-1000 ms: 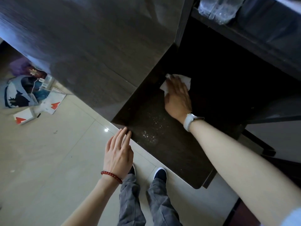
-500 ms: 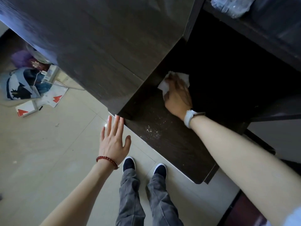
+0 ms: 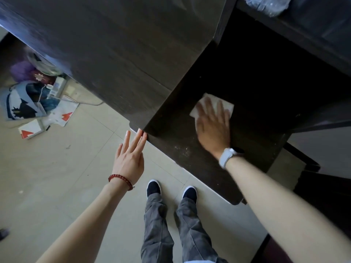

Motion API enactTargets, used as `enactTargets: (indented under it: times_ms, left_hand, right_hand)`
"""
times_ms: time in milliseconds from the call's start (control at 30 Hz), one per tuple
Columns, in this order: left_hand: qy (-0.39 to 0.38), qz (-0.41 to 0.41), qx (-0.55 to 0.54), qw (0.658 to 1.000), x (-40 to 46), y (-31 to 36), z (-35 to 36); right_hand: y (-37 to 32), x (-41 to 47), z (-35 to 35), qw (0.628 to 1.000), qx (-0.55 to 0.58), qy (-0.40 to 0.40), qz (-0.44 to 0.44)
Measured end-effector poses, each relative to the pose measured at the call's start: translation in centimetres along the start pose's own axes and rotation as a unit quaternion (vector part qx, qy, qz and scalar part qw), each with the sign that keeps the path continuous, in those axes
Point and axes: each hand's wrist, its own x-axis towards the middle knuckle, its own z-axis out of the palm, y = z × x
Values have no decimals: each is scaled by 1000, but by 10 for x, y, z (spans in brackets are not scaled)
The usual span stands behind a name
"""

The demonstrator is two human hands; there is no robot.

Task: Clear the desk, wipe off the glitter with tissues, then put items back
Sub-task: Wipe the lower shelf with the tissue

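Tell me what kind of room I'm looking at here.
Probably a home room or study: a dark wooden desk on a tiled floor, with bags left beside it.

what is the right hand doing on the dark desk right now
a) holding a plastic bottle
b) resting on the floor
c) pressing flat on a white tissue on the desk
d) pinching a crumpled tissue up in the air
c, the right hand lies with straight, spread fingers on the white tissue, which sits flat on the desk, while specks of glitter show nearer the front edge.
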Motion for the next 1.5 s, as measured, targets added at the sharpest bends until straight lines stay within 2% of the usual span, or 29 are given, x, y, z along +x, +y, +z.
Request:
enactTargets:
  times_ms: [33,133,200,233,267,333,367,400,433,467,533,600,700,767,867,933,967,1067,1167,1267,1367,1433,1500]
  left_hand:
    - [-3,3,1,1000,0,0,-1]
    - [-18,12,4,1000,0,-2,-5]
    - [-42,14,24,999,1,-3,-8]
    - [-54,15,35,998,1,-3,-9]
    - [-64,17,41,997,1,-4,-11]
    - [-74,22,43,996,1,-4,-13]
    - [-77,26,43,996,1,-5,-13]
    - [-80,31,43,995,1,-5,-14]
    - [-82,37,45,995,1,-6,-14]
    - [-83,43,48,994,1,-8,-14]
    - [-78,53,41,995,3,-12,-16]
    - [-70,64,33,995,6,-15,-19]
    - [-76,71,40,994,7,-16,-21]
    - [-85,67,53,993,6,-15,-19]
    - [-79,61,57,993,3,-11,-13]
    - [-70,58,52,995,2,-9,-11]
    - [-68,57,50,995,1,-9,-11]
    - [-68,56,32,996,0,-9,-13]
    - [-53,50,18,997,0,-21,-21]
    - [-30,23,7,999,3,-44,-30]
    - [-9,14,3,1000,3,-60,-37]
    - [-13,48,6,999,-1,-60,-37]
    - [-28,95,14,995,-8,-48,-33]
  right_hand:
    - [-16,-16,9,1000,-4,6,8]
    - [-55,-81,29,988,-22,-36,-149]
    - [-40,-100,25,974,-39,-71,-210]
    - [-22,-97,21,974,-51,-67,-209]
    - [-2,-93,17,982,-60,-47,-172]
    - [30,-80,5,999,-37,-33,10]
    - [35,-74,2,993,-5,-28,111]
    - [29,-71,4,984,16,-17,177]
    - [11,-72,9,980,20,-2,200]
    - [-13,-75,17,983,16,22,180]
    - [-69,-87,36,995,13,40,88]
    - [-107,-101,47,1000,9,22,20]
    - [-96,-117,49,1000,13,9,4]
    - [-63,-143,48,998,6,12,59]
    - [-14,-179,42,972,35,35,232]
    - [-14,-180,42,942,76,55,321]
    - [-25,-174,44,939,86,65,328]
    - [-81,-146,53,975,94,45,197]
    - [-130,-114,57,992,85,35,88]
    - [-153,-94,59,995,75,13,58]
    - [-142,-95,56,996,86,-6,14]
    - [-120,-99,49,997,73,-8,-11]
    - [-94,-112,44,998,63,-8,12]
